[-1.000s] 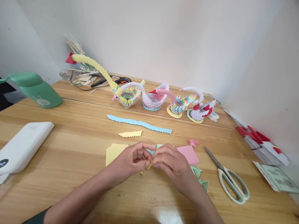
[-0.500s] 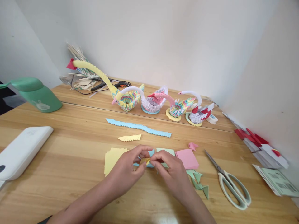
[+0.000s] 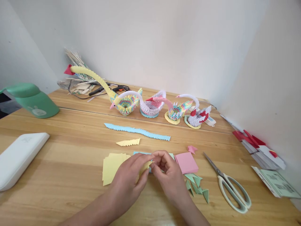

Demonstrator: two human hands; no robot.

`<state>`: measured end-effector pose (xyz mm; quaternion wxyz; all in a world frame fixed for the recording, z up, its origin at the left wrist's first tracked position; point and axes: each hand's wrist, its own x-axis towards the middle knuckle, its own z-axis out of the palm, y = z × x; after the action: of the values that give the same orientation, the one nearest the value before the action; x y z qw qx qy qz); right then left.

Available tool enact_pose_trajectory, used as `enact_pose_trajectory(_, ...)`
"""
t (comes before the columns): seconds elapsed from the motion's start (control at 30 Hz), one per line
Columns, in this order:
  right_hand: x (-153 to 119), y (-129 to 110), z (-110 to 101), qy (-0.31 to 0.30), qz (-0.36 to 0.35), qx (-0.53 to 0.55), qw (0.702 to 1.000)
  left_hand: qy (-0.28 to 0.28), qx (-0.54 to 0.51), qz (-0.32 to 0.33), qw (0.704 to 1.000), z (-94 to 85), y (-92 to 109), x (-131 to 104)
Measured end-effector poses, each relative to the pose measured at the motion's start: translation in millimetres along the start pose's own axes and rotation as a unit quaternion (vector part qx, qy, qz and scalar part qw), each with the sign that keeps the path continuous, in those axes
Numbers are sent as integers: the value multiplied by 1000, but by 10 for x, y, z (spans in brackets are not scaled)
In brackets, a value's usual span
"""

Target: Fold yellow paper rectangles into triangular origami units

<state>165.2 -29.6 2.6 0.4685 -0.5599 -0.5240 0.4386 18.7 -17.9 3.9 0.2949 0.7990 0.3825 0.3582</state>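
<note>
My left hand [image 3: 128, 179] is closed on a small folded piece of yellow paper [image 3: 144, 168], gripped between thumb and fingers. The fingertips of my right hand [image 3: 168, 175] pinch together at the paper's pointed right end, partly hiding it. Beneath the hands lie blue paper squares [image 3: 140, 153], mostly covered. A stack of yellow paper squares [image 3: 113, 168] is left of them, and pink paper squares [image 3: 187, 163] are to the right. Several folded green paper triangles [image 3: 197, 189] lie beside my right wrist.
Beyond my hands lie a short yellow folded-paper strip [image 3: 128, 142] and a long blue one [image 3: 137, 130]. Several paper swans [image 3: 151, 106] stand at the back. Scissors [image 3: 229, 185] and a pink folded piece [image 3: 192, 149] are right; a white power bank [image 3: 22, 157] and green bottle [image 3: 34, 100] left.
The view has shifted slightly. My left hand has turned, tilting the yellow paper more upright, and my right fingers have curled closer. Another green triangle now shows beside my right hand.
</note>
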Motion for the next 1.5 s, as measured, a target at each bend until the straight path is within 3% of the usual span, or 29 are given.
enact_pose_trajectory(0.27, 13, 5, -20, -49, 42, 88, 994, 22, 25, -8, 999, 30, -88, 3)
enact_pose_trajectory(0.4, 3, 21, -3, -14, 10, 28, 999, 14, 21, 32, 999, 44, -57, -8)
enact_pose_trajectory(0.5, -3, 11, -20, 3, -26, -22, 999, 13, -59, -34, 998, -5, -21, 7)
enact_pose_trajectory(0.6, -3, 0, -56, 6, -69, -48, 996, 41, -183, -168, 968, -79, -33, 55)
enact_pose_trajectory(0.7, -3, 9, -72, 5, -96, -55, 994, 33, -295, -234, 926, -102, -91, 110)
enact_pose_trajectory(0.87, -15, 27, -39, 10, -109, -67, 992, 10, -406, -263, 875, -52, -157, 143)
enact_pose_trajectory(1.1, -38, -7, -11, -57, -141, -156, 976, 13, -386, -249, 888, -88, -86, 119)
enact_pose_trajectory(1.23, -17, -25, -46, -31, -60, -68, 995, 17, -485, -271, 831, -75, -93, 117)
enact_pose_trajectory(1.3, -3, -34, -64, -11, -16, -3, 1000, 18, -500, -283, 818, -50, -106, 111)
enact_pose_trajectory(1.37, 3, -46, -67, 6, 11, 44, 999, 1, -465, -281, 840, -23, -105, 98)
enact_pose_trajectory(1.5, -18, -57, -19, 29, 35, 90, 995, -28, -332, -247, 910, -4, -44, 68)
